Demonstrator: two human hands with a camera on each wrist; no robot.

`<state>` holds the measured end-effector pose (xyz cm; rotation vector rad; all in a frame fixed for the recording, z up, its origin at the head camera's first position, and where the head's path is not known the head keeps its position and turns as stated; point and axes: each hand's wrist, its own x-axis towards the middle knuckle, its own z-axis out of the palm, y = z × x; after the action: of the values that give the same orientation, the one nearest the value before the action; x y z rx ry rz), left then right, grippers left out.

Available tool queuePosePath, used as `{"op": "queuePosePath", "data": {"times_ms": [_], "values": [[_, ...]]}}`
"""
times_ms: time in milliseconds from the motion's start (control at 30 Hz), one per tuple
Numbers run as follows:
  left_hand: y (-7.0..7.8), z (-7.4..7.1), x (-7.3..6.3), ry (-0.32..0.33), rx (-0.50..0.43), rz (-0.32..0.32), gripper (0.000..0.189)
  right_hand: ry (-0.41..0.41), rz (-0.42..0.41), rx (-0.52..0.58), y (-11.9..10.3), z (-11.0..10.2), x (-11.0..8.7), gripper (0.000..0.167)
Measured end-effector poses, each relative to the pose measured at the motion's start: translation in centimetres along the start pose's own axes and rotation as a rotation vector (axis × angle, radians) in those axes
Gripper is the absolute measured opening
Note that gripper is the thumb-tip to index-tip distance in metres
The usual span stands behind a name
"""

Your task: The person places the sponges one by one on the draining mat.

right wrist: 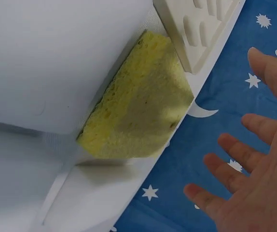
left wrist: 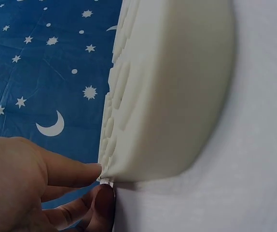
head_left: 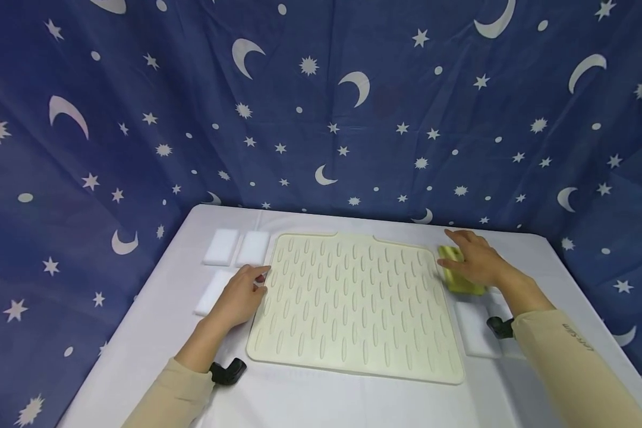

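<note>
A cream, ridged mat [head_left: 353, 303] lies flat on the white-covered table. At its left edge is my left hand [head_left: 241, 297], fingertips and thumb tip against the rim. The left wrist view shows these digits, loosely bent, by the mat's side [left wrist: 186, 96], with a small gap between thumb and fingers. My right hand [head_left: 476, 261] hovers by a yellow-green sponge [head_left: 462, 284] at the mat's right side, partly covering it in the head view. In the right wrist view its fingers [right wrist: 237, 154] are spread, apart from the sponge [right wrist: 143, 106], and hold nothing.
Three white rectangular blocks [head_left: 253, 248] lie left of the mat; one is partly behind my left hand. Two more white blocks [head_left: 476, 330] lie to the right, partly under my right forearm. A blue star-and-moon curtain [head_left: 321, 119] hangs behind the table.
</note>
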<state>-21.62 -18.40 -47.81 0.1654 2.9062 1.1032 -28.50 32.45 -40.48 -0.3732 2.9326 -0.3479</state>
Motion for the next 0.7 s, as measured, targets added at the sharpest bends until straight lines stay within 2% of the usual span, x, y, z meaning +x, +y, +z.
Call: {"op": "queuePosePath", "data": {"times_ms": [167,300,467,700], "values": [[-0.1,-0.1,0.1,-0.003,-0.016,-0.006,0.049,-0.034,0.013,0.024,0.6,0.1,0.0,0.091],[-0.2,-0.1,0.0,0.002,-0.021,-0.009,0.047,-0.083,0.028,0.061,1.6,0.3,0.3,0.105],[-0.4,-0.1,-0.1,-0.002,-0.026,0.000,0.046,-0.158,0.029,0.043,3.1,0.5,0.7,0.122],[-0.5,-0.1,0.0,-0.011,-0.038,0.012,0.045,-0.193,0.053,0.099,4.5,0.7,0.6,0.126]]}}
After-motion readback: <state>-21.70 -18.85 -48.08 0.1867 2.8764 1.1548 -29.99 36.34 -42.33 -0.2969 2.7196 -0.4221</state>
